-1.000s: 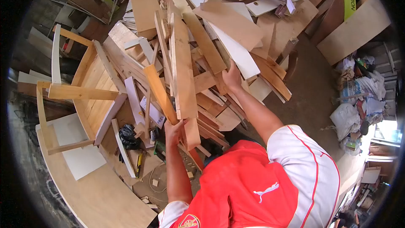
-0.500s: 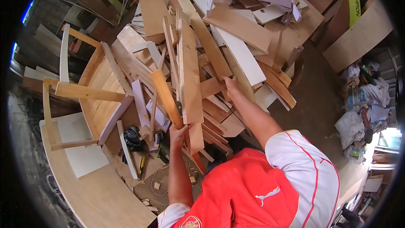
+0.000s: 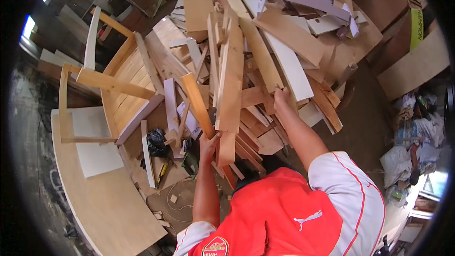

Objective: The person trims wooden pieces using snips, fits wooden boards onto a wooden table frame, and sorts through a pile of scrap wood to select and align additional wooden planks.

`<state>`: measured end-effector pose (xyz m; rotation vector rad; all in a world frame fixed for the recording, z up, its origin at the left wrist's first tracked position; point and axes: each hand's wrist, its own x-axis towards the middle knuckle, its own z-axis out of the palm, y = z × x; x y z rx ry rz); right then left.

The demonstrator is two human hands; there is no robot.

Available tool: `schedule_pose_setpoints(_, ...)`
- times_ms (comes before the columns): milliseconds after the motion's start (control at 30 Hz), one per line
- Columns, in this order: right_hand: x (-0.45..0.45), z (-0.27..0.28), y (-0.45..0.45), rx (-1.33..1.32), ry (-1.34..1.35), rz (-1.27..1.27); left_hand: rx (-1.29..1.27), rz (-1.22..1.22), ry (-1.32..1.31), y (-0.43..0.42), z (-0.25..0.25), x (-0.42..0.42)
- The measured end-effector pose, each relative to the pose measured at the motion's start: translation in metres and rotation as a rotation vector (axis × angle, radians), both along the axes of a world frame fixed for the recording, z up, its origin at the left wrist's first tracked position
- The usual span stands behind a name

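Observation:
My left hand [image 3: 208, 145] is closed around the lower end of an orange-brown wooden plank [image 3: 197, 102], which points up and away from me. Beside it, a wide light board [image 3: 230, 80] leans close to my left fingers; whether they touch it I cannot tell. My right hand [image 3: 281, 96] grips the near end of a long, narrow wooden board [image 3: 256, 45] that slopes back over the heap. Just right of that board lies a long white board [image 3: 290, 64]. The fingertips of both hands are partly hidden.
A heap of loose boards fills the middle, with a brown panel [image 3: 289, 38] across it. On the left, a wooden chair frame [image 3: 116, 85] rests by a curved tabletop [image 3: 109, 208]. A yellow-handled tool [image 3: 163, 173] and black plastic bag [image 3: 157, 142] lie nearby. White bags [image 3: 397, 163] are piled right.
The camera view has turned, so most of the scene sits further right in the picture. Both hands keep hold of the same pieces, with little visible movement relative to the heap.

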<state>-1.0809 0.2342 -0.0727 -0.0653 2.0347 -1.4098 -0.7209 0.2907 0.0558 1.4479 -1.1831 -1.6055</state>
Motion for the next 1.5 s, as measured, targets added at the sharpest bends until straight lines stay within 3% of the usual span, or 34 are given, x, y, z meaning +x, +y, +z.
schedule_pose_setpoints(67,0.000,-0.009,0.020,0.066,0.077,0.023,0.044,0.012,-0.006,0.000,-0.001,0.000)
schedule_pose_setpoints(167,0.001,-0.028,0.053,0.057,0.455,0.089,0.028,0.030,0.014,0.000,0.005,0.001)
schedule_pose_setpoints(300,0.003,0.007,0.091,0.078,0.441,0.212,-0.050,0.031,0.005,-0.001,0.015,-0.003)
schedule_pose_setpoints(367,0.002,-0.003,0.102,0.089,0.515,0.240,-0.124,0.077,-0.007,-0.001,0.013,-0.003)
schedule_pose_setpoints(467,0.001,-0.003,0.113,0.115,0.547,0.278,-0.027,0.065,0.041,-0.003,0.008,0.011)
schedule_pose_setpoints(600,0.013,0.011,0.135,0.127,0.532,0.280,-0.051,-0.027,-0.095,-0.004,0.038,0.027)
schedule_pose_setpoints(767,0.040,0.020,0.166,0.178,0.528,0.302,0.024,-0.065,0.071,0.007,0.093,0.035)
schedule_pose_setpoints(900,0.044,0.026,0.193,0.217,0.567,0.324,0.056,-0.182,0.120,0.016,0.107,0.026)
schedule_pose_setpoints(1000,0.024,0.026,0.213,0.210,0.520,0.303,0.067,-0.241,0.133,0.022,0.115,0.003)
schedule_pose_setpoints(1100,-0.014,0.022,0.232,0.253,0.727,0.257,0.015,-0.299,0.152,0.026,0.103,-0.018)
schedule_pose_setpoints(1233,-0.075,0.027,0.248,0.546,1.025,0.219,0.033,-0.304,0.103,0.035,0.099,-0.059)
schedule_pose_setpoints(1267,-0.089,0.049,0.248,0.648,0.783,0.317,0.047,-0.298,0.063,0.037,0.098,-0.073)
schedule_pose_setpoints(1367,-0.134,0.031,0.258,0.735,0.989,0.297,0.081,-0.264,0.020,0.036,0.076,-0.114)
schedule_pose_setpoints(1500,-0.191,0.006,0.270,0.727,0.823,0.593,0.142,-0.264,0.005,0.039,0.074,-0.182)
